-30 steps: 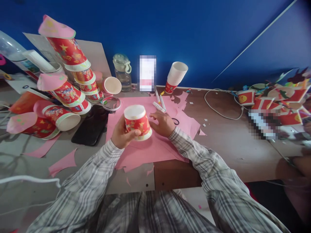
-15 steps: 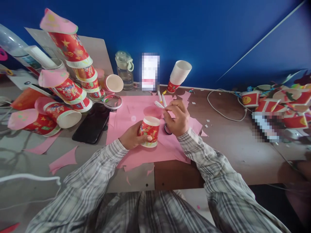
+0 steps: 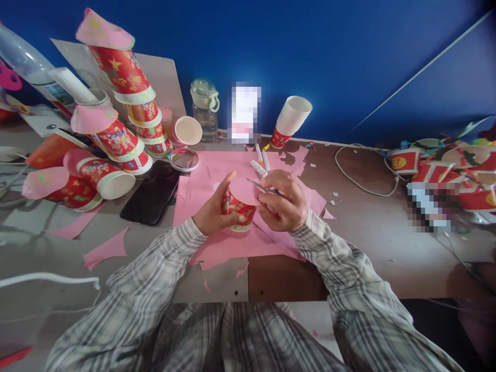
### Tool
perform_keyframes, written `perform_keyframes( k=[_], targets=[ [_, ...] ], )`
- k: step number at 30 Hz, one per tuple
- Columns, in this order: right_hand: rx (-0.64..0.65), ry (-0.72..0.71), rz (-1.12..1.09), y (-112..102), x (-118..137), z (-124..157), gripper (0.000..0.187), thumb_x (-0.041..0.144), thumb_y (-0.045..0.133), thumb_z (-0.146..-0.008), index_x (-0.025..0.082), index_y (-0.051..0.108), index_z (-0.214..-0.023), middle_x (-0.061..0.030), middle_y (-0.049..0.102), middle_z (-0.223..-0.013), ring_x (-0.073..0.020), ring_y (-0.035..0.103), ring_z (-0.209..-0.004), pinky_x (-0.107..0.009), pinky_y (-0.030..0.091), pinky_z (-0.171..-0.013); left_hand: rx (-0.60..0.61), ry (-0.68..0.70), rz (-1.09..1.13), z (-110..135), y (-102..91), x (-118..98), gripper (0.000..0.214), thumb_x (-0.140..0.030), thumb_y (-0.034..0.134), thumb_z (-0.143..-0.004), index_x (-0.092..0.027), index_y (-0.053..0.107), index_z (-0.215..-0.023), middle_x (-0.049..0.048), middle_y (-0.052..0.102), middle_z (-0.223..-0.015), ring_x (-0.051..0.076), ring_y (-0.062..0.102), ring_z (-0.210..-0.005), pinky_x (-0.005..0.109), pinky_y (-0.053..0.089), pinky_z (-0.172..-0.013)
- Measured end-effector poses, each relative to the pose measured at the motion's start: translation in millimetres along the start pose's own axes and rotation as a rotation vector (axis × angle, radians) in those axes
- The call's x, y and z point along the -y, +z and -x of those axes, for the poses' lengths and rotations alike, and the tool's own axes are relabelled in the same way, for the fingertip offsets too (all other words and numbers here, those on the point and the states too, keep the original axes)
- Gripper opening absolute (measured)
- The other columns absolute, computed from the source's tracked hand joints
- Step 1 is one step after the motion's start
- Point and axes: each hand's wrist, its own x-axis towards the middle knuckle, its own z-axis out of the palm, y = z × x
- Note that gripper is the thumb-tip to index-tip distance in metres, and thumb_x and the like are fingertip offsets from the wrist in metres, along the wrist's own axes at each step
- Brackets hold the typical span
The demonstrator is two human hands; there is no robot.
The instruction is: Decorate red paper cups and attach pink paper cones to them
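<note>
Observing remotely via head cam, I log both hands occupied over the loose pink sheets [image 3: 225, 244] on the table [image 3: 360, 232]. L hand [image 3: 214, 209] curls around the side of a red printed cup [image 3: 235, 206], thumb across its front, one finger raised beside the pink paper piece [image 3: 244, 189] covering the cup's top end. Cup sits front-centre, above the sheets; can't tell if its lower edge touches them. R hand [image 3: 284, 200] pinches scissors [image 3: 256, 182], blades pointing left over the paper pc; its lower fingertips are at the pc's right edge, though I can't confirm contact.

Assessment, step in hand: L grip should be light, as a paper cup wall likely dents under a hard squeeze. Recommend the raised finger steadies the pc so it can't slide off-centre. Blade tips want to be clear of that finger, approx. level w/ the paper, and well off the cup wall. If cutting, short snips w/ the pc turned to the blades look safer than a twisted wrist.

Nearby: markers [image 3: 259, 167] just beyond R hand, stacked cups [image 3: 291, 121] farther back, black phone [image 3: 149, 194] to the left.
</note>
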Motion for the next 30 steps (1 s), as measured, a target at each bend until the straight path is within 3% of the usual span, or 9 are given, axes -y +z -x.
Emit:
perform_keyframes(
  k=[3, 5, 7, 9, 12, 15, 20, 24, 30],
  targets=[
    [0.019, 0.023, -0.065, -4.4, 6.5, 0.0, 0.025, 0.066, 0.077, -0.093, 0.044, 0.08, -0.082, -0.009, 0.085, -0.118, -0.0432, 0.085, -0.111, -0.089, 0.072, -0.115, 0.031, 0.044, -0.039, 0.9, 0.2, -1.6, 0.088, -0.033, 0.071, -0.061, -0.022, 0.018, -0.131, 0.0126, 0.049, -0.114, 0.023, 0.054, -0.098, 0.039, 0.05, -0.079],
    [-0.056, 0.058, -0.123, -8.6, 13.1, 0.7, 0.033, 0.074, 0.072, -0.095, 0.044, 0.081, -0.086, -0.0106, 0.083, -0.115, -0.0445, 0.085, -0.111, -0.088, 0.073, -0.114, 0.032, 0.038, -0.117, 1.5, -0.3, 0.4, 0.089, -0.034, 0.071, -0.06, -0.02, 0.019, -0.13, 0.014, 0.046, -0.118, 0.026, 0.05, -0.106, 0.043, 0.046, -0.086],
    [-0.157, 0.107, -0.19, -12.0, 18.6, -0.1, 0.043, 0.081, 0.065, -0.1, 0.045, 0.087, -0.102, -0.0129, 0.083, -0.122, -0.0463, 0.086, -0.12, -0.087, 0.074, -0.115, 0.003, 0.041, -0.228, 2.3, -0.7, 4.0, 0.092, -0.034, 0.074, -0.057, -0.019, 0.02, -0.13, 0.0156, 0.039, -0.126, 0.029, 0.042, -0.115, 0.048, 0.039, -0.095],
    [-0.199, 0.115, -0.259, -13.0, 20.1, -3.2, 0.059, 0.087, 0.059, -0.107, 0.043, 0.09, -0.131, -0.0156, 0.085, -0.138, -0.0475, 0.086, -0.135, -0.084, 0.074, -0.121, -0.009, 0.044, -0.279, 3.3, -0.2, 7.6, 0.097, -0.034, 0.075, -0.054, -0.019, 0.018, -0.131, 0.0163, 0.035, -0.13, 0.03, 0.04, -0.118, 0.049, 0.036, -0.097],
    [-0.068, 0.061, -0.299, -8.4, 14.1, -9.8, 0.089, 0.097, 0.058, -0.109, 0.035, 0.081, -0.167, -0.0202, 0.084, -0.162, -0.0503, 0.08, -0.16, -0.082, 0.07, -0.135, 0.021, 0.032, -0.223, 4.3, 2.9, 9.2, 0.1, -0.03, 0.074, -0.056, -0.02, 0.011, -0.133, 0.0162, 0.043, -0.122, 0.028, 0.049, -0.108, 0.046, 0.044, -0.088],
    [0.113, 0.021, -0.305, 2.2, 6.3, -12.6, 0.103, 0.104, 0.059, -0.108, 0.03, 0.076, -0.179, -0.0219, 0.083, -0.175, -0.0507, 0.076, -0.171, -0.079, 0.068, -0.142, 0.031, 0.044, -0.237, 3.6, 6.1, 5.8, 0.098, -0.024, 0.074, -0.057, -0.021, 0.011, -0.133, 0.0144, 0.047, -0.117, 0.026, 0.053, -0.101, 0.043, 0.047, -0.083],
    [0.131, -0.083, -0.331, 21.0, 6.4, -9.0, 0.091, 0.095, 0.061, -0.117, 0.026, 0.084, -0.171, -0.0254, 0.09, -0.165, -0.0459, 0.089, -0.155, -0.072, 0.079, -0.128, -0.033, 0.148, -0.376, 0.6, 5.2, 3.2, 0.079, -0.027, 0.074, -0.056, -0.017, 0.033, -0.123, 0.0133, 0.049, -0.116, 0.027, 0.049, -0.104, 0.044, 0.045, -0.086],
    [0.095, -0.085, -0.275, 23.9, 11.1, -7.7, 0.08, 0.087, 0.066, -0.119, 0.028, 0.085, -0.169, -0.0233, 0.093, -0.162, -0.043, 0.092, -0.152, -0.069, 0.081, -0.127, -0.083, 0.152, -0.451, 0.6, 3.0, 7.6, 0.075, -0.031, 0.075, -0.055, -0.015, 0.038, -0.119, 0.0116, 0.052, -0.107, 0.025, 0.051, -0.097, 0.043, 0.047, -0.082],
    [0.102, -0.105, -0.309, 20.9, 11.9, -9.5, 0.077, 0.081, 0.067, -0.122, 0.024, 0.083, -0.171, -0.024, 0.093, -0.163, -0.0412, 0.091, -0.155, -0.066, 0.08, -0.129, -0.053, 0.161, -0.599, 0.7, 4.0, 8.4, 0.069, -0.032, 0.074, -0.055, -0.016, 0.043, -0.114, 0.0103, 0.052, -0.105, 0.023, 0.051, -0.091, 0.04, 0.048, -0.076]
  ],
)
